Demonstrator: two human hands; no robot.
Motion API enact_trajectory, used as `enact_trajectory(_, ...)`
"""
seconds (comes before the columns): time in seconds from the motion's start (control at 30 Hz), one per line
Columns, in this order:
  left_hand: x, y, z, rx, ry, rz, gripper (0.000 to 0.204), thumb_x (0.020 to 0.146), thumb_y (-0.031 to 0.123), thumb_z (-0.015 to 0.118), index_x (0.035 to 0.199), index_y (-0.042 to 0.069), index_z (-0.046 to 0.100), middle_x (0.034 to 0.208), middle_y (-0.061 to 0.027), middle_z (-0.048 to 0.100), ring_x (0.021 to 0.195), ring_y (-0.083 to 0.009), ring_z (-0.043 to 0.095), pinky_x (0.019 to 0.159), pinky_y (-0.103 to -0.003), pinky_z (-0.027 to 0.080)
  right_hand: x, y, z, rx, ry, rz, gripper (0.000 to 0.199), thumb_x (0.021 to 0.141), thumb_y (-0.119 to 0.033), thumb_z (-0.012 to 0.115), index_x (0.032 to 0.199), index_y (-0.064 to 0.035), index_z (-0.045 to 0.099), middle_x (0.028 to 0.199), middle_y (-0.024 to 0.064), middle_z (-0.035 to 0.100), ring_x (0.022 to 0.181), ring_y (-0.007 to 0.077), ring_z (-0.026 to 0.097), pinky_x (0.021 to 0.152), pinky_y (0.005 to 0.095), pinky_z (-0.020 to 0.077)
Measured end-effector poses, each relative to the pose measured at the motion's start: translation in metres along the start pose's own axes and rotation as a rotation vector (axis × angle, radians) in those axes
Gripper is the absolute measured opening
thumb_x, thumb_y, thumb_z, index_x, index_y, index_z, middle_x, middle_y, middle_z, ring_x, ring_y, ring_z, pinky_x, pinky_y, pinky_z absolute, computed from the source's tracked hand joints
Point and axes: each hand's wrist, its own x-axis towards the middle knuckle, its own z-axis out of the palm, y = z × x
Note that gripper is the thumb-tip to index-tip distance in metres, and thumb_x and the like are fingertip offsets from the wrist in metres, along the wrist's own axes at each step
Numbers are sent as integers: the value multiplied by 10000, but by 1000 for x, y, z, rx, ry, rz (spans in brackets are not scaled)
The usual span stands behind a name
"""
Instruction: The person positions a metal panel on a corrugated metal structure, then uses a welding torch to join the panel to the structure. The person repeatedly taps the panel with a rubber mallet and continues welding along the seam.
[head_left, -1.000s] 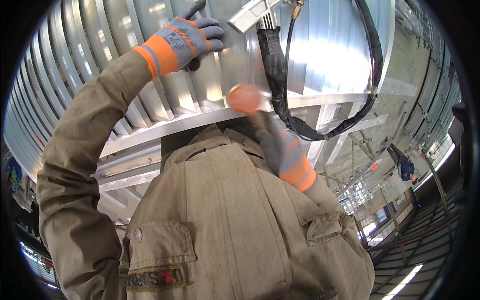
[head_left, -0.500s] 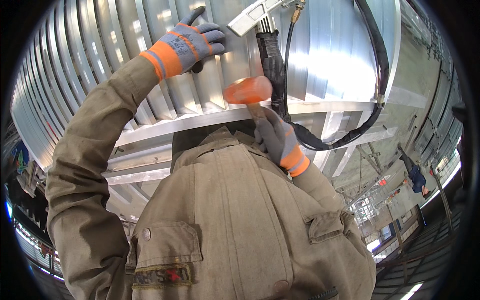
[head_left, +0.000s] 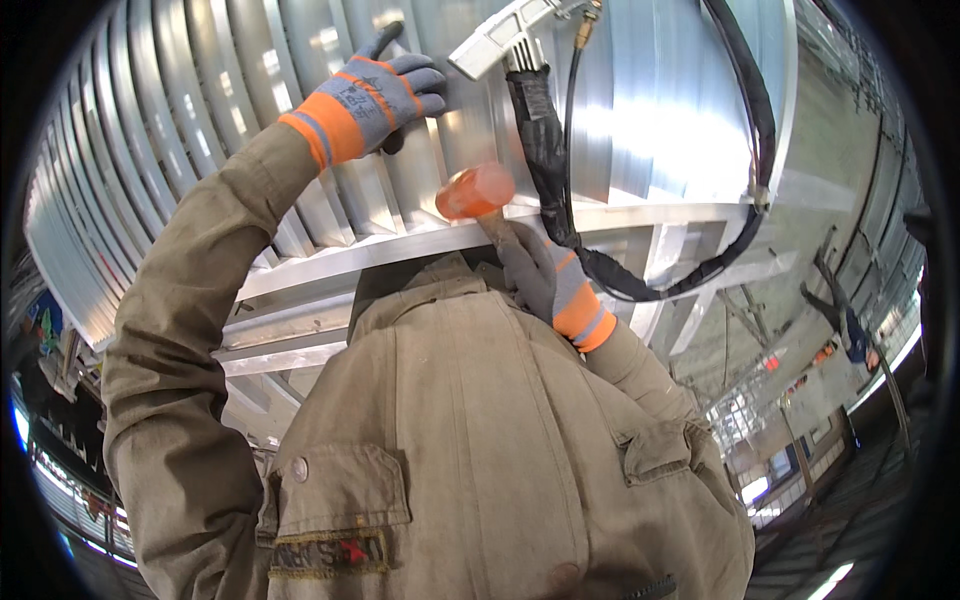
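My right hand (head_left: 540, 272), in a grey and orange glove, is wrapped round the short handle of an orange-headed mallet (head_left: 474, 192). The mallet's head is slightly blurred, over the near edge of a ribbed silver metal panel (head_left: 232, 95). My left hand (head_left: 378, 98), gloved the same way, lies on the panel's upright ribs with its fingers apart and nothing held in it. A straight metal rail (head_left: 390, 245) runs along the panel's near side, just in front of my chest.
A silver tool head (head_left: 500, 38) with a black-wrapped cable (head_left: 540, 140) rests on the panel to the right of my left hand. A thick black hose (head_left: 752, 110) loops round at the right. Metal frame bars (head_left: 285, 335) show below the panel. Another person (head_left: 850, 325) is far off right.
The mallet's head has shifted a little left and toward me, with my right hand moving along. My left hand stays at nearly the same place on the ribs.
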Motion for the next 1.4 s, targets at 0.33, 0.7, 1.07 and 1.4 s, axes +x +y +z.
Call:
enact_trajectory(0.33, -8, 21, 4, -171, 217, 0, 516, 927, 255, 885, 1421, 166, 768, 1621, -33, 672, 1549, -277, 600, 1398, -642, 327, -17, -41, -62, 188, 600, 456, 422, 1222, -319, 522, 1340, 54, 678, 775, 35, 651, 613, 105, 621, 560, 304, 500)
enact_trajectory(0.7, 17, 47, 25, -46, 413, 88, 407, 1032, 157, 696, 1434, 126, 751, 1521, -24, 709, 1376, -240, 670, 1139, -428, 571, 49, 63, -145, -323, 926, 317, 585, 1070, -388, 803, 1467, 28, 698, 1140, 164, 793, 1016, 267, 759, 949, 426, 597)
enact_trajectory(1.07, 56, 85, 6, -202, -87, 0, 255, 1042, 116, 676, 1265, 95, 797, 1267, -69, 719, 1146, -298, 756, 858, -443, 683, 38, 12, -125, 152, 603, 328, 540, 1192, -336, 620, 1545, 72, 607, 913, 61, 705, 716, 94, 630, 637, 285, 516)
enact_trajectory(1.4, 59, 87, 5, -223, -52, -9, 220, 1033, 102, 675, 1208, 114, 807, 1256, -76, 713, 1163, -299, 756, 874, -438, 683, 7, 24, -130, -57, 537, 206, 518, 1156, -263, 680, 1573, 35, 606, 1076, 126, 742, 864, 181, 703, 807, 358, 583)
